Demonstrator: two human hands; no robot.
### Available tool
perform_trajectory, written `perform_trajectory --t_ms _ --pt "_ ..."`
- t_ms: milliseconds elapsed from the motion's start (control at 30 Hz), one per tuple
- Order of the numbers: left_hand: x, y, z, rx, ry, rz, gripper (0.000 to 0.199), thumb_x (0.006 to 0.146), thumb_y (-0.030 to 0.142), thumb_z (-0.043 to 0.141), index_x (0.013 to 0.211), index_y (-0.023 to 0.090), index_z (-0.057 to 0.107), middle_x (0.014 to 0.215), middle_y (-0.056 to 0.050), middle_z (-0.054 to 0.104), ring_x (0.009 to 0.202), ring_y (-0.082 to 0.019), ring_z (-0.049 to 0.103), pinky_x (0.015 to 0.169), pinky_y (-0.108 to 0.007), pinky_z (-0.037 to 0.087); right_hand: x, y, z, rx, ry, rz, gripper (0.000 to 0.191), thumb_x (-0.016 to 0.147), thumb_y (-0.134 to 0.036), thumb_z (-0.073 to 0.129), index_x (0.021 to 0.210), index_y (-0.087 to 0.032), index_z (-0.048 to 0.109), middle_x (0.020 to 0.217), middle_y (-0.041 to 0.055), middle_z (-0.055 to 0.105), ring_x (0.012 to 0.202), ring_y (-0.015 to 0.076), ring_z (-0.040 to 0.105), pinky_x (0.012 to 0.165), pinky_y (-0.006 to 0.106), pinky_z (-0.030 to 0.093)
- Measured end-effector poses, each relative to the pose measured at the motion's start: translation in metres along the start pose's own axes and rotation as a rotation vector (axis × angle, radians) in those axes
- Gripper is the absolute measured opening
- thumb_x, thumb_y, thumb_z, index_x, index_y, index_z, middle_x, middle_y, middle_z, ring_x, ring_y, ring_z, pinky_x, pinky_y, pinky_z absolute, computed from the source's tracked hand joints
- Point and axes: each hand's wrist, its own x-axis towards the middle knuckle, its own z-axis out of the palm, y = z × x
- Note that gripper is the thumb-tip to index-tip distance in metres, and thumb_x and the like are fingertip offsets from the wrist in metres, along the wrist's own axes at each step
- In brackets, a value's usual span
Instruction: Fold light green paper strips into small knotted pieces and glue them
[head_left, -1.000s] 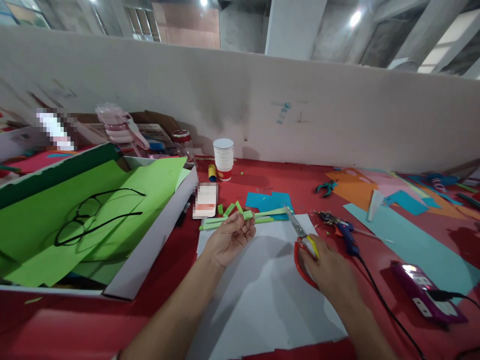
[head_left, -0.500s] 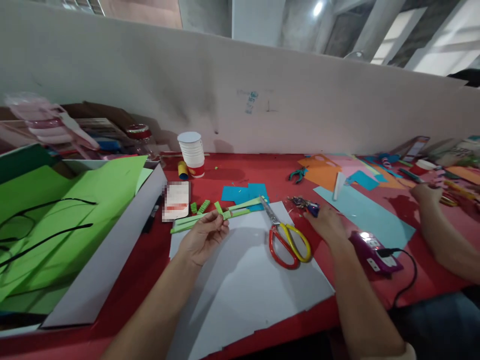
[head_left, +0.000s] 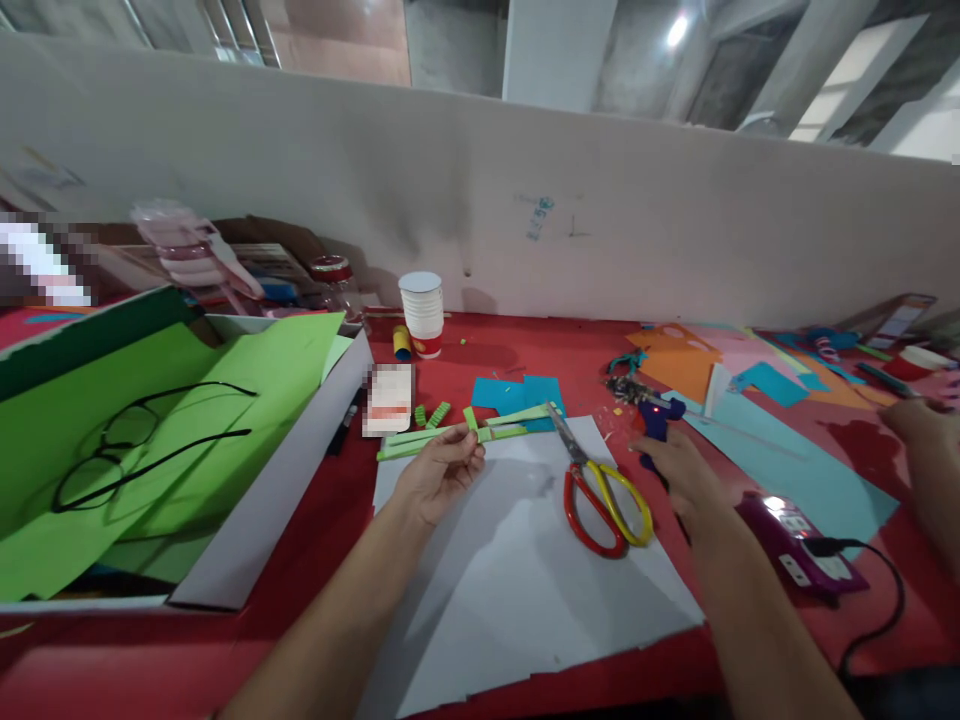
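Observation:
My left hand (head_left: pixel 448 468) is closed in a pinch on a folded light-green paper strip (head_left: pixel 471 420) above the white paper (head_left: pixel 480 560). More green strips (head_left: pixel 409 440) lie just behind it, beside small folded green pieces (head_left: pixel 439 413). My right hand (head_left: pixel 679 465) is wrapped round the handle of a dark blue glue gun (head_left: pixel 657 414) with a small red light glowing on it. A stained clump (head_left: pixel 626 388) lies by its front end; I cannot make out whether they touch. Between my hands, scissors (head_left: pixel 600 505) with one red and one yellow handle rest on the white paper.
On the left stands a box (head_left: pixel 277 500) with green sheets and black glasses (head_left: pixel 112 460). Paper cups (head_left: pixel 422 315) are stacked at the back. Blue paper pieces (head_left: pixel 541 392), teal pliers (head_left: pixel 627 364) and a purple device with a cable (head_left: pixel 802 550) lie about. Another person's hand (head_left: pixel 926 430) is far right.
My right hand has taken hold of the glue gun and raised it, its red light now visible. The left hand keeps its pinch on the strip. My view has shifted left.

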Motion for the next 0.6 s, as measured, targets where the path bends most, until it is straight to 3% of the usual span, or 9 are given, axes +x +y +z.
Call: perform_trajectory --t_ms 33,100,167,233,400,600 --pt "0.000 0.000 0.000 -0.015 0.031 -0.003 0.020 0.068 -0.006 0.060 0.063 0.014 0.060 0.052 0.001 0.056 0.049 -0.008 0.057 0.046 -0.015 0.048 -0.007 -0.007 0.008 0.182 -0.019 0.015 0.016 0.056 -0.019 0.067 0.062 -0.020 0.052 0.052 -0.0045 0.055 0.052 0.0143 0.054 0.049 0.025 0.040" --pt "0.001 0.001 0.000 -0.037 0.064 0.000 0.018 0.070 -0.004 0.060 0.063 0.013 0.059 0.055 -0.001 0.058 0.052 -0.010 0.059 0.048 -0.016 0.049 -0.023 -0.021 0.023 0.404 -0.233 0.053 0.024 0.052 -0.019 0.072 0.072 -0.019 0.058 0.067 0.0000 0.065 0.062 0.0163 0.060 0.055 0.026 0.045" --pt "0.002 0.001 -0.001 -0.048 0.067 0.019 0.017 0.071 -0.002 0.060 0.064 0.013 0.059 0.058 -0.002 0.061 0.055 -0.010 0.061 0.050 -0.016 0.050 -0.036 -0.029 0.038 0.469 -0.433 0.022 0.028 0.057 -0.022 0.074 0.081 -0.018 0.062 0.075 0.0025 0.067 0.066 0.0159 0.061 0.059 0.026 0.046" --pt "0.003 0.001 -0.003 -0.049 0.046 0.040 0.015 0.071 0.000 0.062 0.064 0.013 0.059 0.060 -0.002 0.062 0.057 -0.010 0.062 0.052 -0.016 0.051 -0.047 -0.029 0.050 0.483 -0.535 -0.026 0.033 0.061 -0.023 0.075 0.091 -0.018 0.062 0.073 0.0017 0.068 0.066 0.0144 0.059 0.059 0.024 0.045" --pt "0.005 0.003 -0.003 -0.079 0.050 0.042 0.015 0.070 0.000 0.064 0.063 0.012 0.059 0.059 -0.002 0.062 0.055 -0.009 0.061 0.051 -0.015 0.051 -0.061 -0.011 0.066 0.543 -0.599 -0.110 0.024 0.079 -0.039 0.062 0.091 -0.019 0.062 0.075 0.0020 0.065 0.059 0.0113 0.051 0.053 0.023 0.038" --pt "0.005 0.003 -0.001 -0.082 0.031 0.039 0.019 0.064 -0.002 0.068 0.059 0.013 0.058 0.057 0.000 0.061 0.058 -0.009 0.063 0.053 -0.014 0.051 -0.063 0.000 0.062 0.325 -0.596 -0.281 0.029 0.085 -0.044 0.054 0.093 -0.017 0.061 0.068 0.0015 0.058 0.060 0.0125 0.048 0.058 0.026 0.038"
